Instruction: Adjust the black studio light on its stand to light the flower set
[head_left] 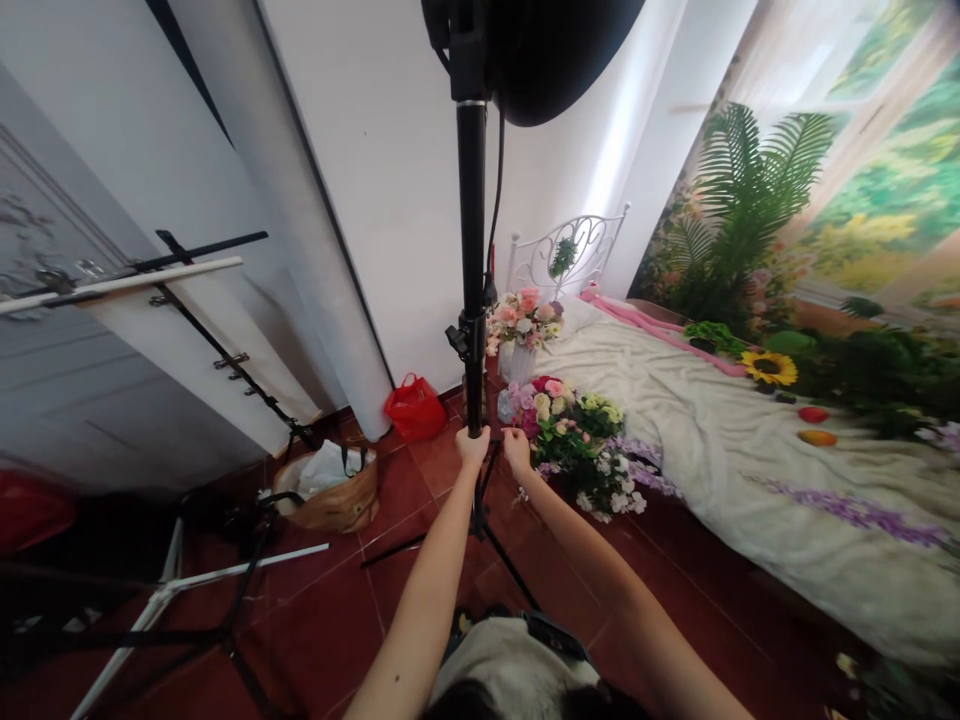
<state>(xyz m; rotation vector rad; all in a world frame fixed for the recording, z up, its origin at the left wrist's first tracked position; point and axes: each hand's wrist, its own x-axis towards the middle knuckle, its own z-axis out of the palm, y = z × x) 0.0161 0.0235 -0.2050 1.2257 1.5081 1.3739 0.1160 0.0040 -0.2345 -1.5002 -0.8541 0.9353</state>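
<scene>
1. Nearest to us, below our bare forearms, pale cloth point(510, 655) shows at the bottom edge of the view.
2. Our left hand point(472, 443) is clamped around the lower part of the light stand point(472, 220), its fingers wrapped on the black pole.
3. Our right hand point(517, 452) is just beside the pole, on its right; its fingers are curled in, but we cannot tell whether they pinch anything.
4. The light stand rises before us, between our arms and the wall. We see a collar with a knob point(457, 342) above our left hand, a dark lamp head point(566, 55) at the top, a cable alongside, and spread legs on the red tiled floor point(405, 490).
5. To our left, white and black stand legs point(172, 580) cross the floor, and past them is a woven basket point(337, 495) with white material in it.
6. To our right, near the right hand, a heap of mixed flowers point(562, 430) lies beside the bed point(675, 440).
7. Farther off, a red bag point(415, 410) rests by the wall, left of the pole; pink flowers point(529, 318) fill a pale vase point(521, 360) on the other side.
8. On the cream bed cover we see a sunflower point(770, 367) and purple blossoms point(862, 513).
9. Farthest are the white metal headboard point(581, 245) and a printed window backdrop point(892, 190).
</scene>
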